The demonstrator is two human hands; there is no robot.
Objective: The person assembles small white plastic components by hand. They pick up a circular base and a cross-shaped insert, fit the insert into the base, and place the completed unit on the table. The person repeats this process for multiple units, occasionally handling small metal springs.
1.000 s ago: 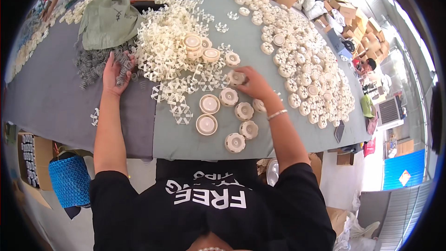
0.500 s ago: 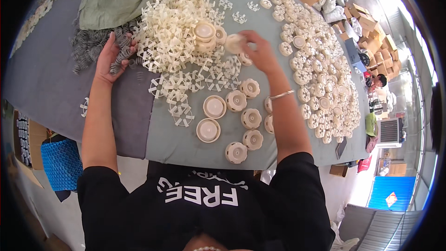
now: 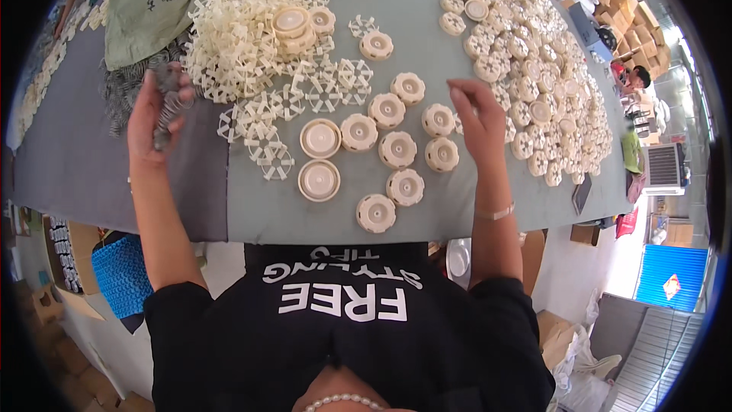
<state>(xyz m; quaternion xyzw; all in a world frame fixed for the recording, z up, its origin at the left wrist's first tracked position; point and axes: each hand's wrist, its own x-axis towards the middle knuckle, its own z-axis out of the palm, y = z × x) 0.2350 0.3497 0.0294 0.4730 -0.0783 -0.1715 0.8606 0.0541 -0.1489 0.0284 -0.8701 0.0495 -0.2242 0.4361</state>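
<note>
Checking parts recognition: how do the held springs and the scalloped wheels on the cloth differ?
Colour: springs grey, scalloped wheels cream.
Shape: springs are open coils; wheels are discs with wavy rims.
Place: springs sit in the left hand; wheels lie on the grey-green cloth.
Shared: several of each show.

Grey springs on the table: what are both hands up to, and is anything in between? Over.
Left hand holding several grey springs. Right hand empty, beside round cream knobs. Loose white pieces between left hand and knobs.
</note>
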